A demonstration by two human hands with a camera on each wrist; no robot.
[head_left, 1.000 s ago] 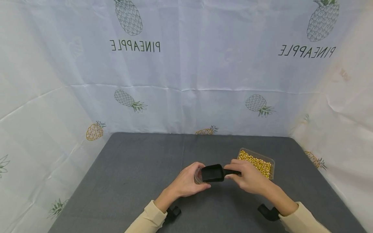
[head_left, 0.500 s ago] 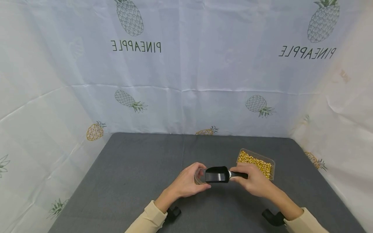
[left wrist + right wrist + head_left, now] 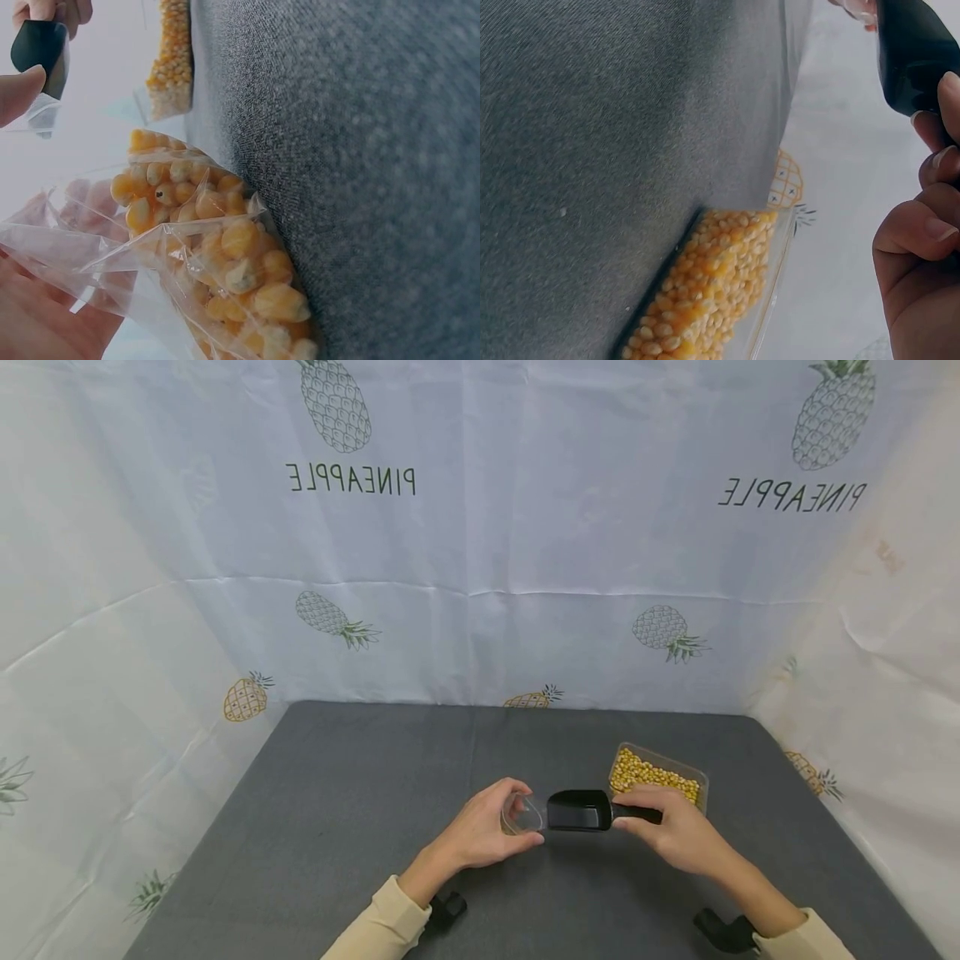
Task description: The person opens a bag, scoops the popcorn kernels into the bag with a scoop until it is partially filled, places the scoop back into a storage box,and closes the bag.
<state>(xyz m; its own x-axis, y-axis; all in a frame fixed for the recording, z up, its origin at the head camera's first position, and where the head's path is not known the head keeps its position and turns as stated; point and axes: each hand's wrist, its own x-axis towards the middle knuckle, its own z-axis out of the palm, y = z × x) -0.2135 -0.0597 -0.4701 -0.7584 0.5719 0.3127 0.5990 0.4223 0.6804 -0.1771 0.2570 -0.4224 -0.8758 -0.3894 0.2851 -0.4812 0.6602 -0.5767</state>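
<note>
My left hand (image 3: 480,831) holds open the mouth of a clear plastic bag (image 3: 105,240), thumb on the near side and fingers on the far side. Yellow corn kernels (image 3: 232,255) fill the bag's lower part, which lies close along the grey table. With my right hand (image 3: 675,831) I grip the handle of a black scoop (image 3: 579,814), its bowl pointing left at the bag's mouth, a small gap apart. No kernels show in the bowl. Behind my right hand stands a clear rectangular container (image 3: 759,307) of corn kernels, partly hidden by that hand in the head view.
The grey cloth-covered table (image 3: 360,777) reaches back to a pineapple-print curtain (image 3: 465,543), which also hangs on both sides. Black straps (image 3: 726,931) sit at both wrists, by the cream sleeves (image 3: 378,922).
My right hand has drawn the scoop rightward, out of the bag's mouth, and turned its bowl from facing down to facing up. My left hand keeps its place with the bag.
</note>
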